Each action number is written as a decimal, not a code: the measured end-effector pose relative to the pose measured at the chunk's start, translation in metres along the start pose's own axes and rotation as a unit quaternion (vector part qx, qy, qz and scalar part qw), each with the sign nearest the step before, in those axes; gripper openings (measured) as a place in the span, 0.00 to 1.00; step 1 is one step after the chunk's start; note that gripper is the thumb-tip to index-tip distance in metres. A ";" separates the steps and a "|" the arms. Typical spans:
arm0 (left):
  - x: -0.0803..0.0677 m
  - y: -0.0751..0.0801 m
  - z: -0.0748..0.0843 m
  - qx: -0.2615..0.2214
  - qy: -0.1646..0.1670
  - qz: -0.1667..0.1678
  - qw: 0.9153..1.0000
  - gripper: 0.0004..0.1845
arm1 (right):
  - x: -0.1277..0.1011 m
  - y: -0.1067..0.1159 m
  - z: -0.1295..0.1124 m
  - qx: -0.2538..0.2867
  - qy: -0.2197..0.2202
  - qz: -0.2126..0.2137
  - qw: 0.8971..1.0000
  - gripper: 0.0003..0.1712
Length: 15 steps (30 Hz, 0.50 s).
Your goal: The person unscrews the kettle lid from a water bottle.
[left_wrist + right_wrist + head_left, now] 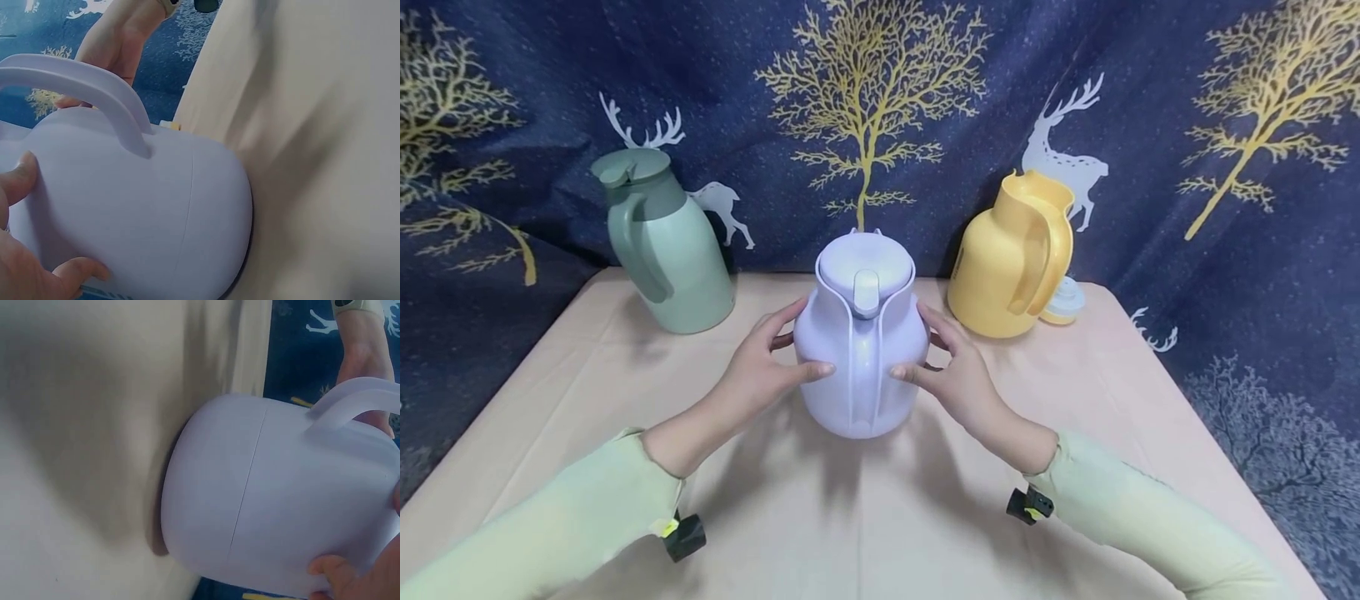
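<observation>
Peach-clothed bench (587,392) carries a lavender plastic thermos jug (861,333) standing upright at its centre; the left hand (760,371) and right hand (951,371) grip its sides, fingers curled round it.

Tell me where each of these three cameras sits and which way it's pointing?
Head: worn on the head, facing forward and down at the table; shows both sleeves, the left hand and right hand cupping the lilac jug.
Left wrist: looks along the left hand's fingers at the jug's side; the other hand shows beyond.
Right wrist: looks across the right hand's fingertips at the jug's base.
Shared: all three show the lilac jug on the cloth.
</observation>
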<state>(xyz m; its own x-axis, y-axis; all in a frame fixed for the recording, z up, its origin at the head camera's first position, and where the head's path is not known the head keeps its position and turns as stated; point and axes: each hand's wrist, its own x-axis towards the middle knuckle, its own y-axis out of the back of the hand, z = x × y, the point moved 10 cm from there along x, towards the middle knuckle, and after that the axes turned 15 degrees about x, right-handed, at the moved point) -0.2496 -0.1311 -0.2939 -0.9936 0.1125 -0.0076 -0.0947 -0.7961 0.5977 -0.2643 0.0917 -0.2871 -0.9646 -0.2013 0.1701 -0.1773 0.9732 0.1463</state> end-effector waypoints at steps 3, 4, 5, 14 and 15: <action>-0.005 0.001 0.000 0.003 -0.001 0.001 1.000 0.50 | -0.004 -0.003 -0.001 0.015 -0.001 -0.002 1.000 0.51; -0.006 0.001 0.000 0.006 -0.002 0.002 1.000 0.50 | -0.005 -0.003 -0.002 0.018 0.000 -0.003 1.000 0.51; -0.007 0.001 0.000 0.007 -0.002 0.002 1.000 0.50 | -0.006 -0.004 -0.002 0.020 0.002 -0.004 1.000 0.51; -0.008 0.000 0.001 0.023 -0.022 -0.008 0.999 0.50 | -0.011 -0.007 -0.004 -0.008 0.047 -0.024 0.999 0.51; -0.008 0.000 0.002 0.029 -0.027 -0.017 0.999 0.50 | -0.012 -0.007 -0.004 -0.020 0.051 -0.025 0.998 0.51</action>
<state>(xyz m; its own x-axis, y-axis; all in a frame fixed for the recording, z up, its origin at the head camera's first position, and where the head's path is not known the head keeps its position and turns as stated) -0.2418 -0.1308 -0.2926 -0.9851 0.1716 0.0139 -0.1226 -0.7563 0.6427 -0.2504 0.0871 -0.2862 -0.9297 -0.2612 0.2596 -0.2146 0.9571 0.1948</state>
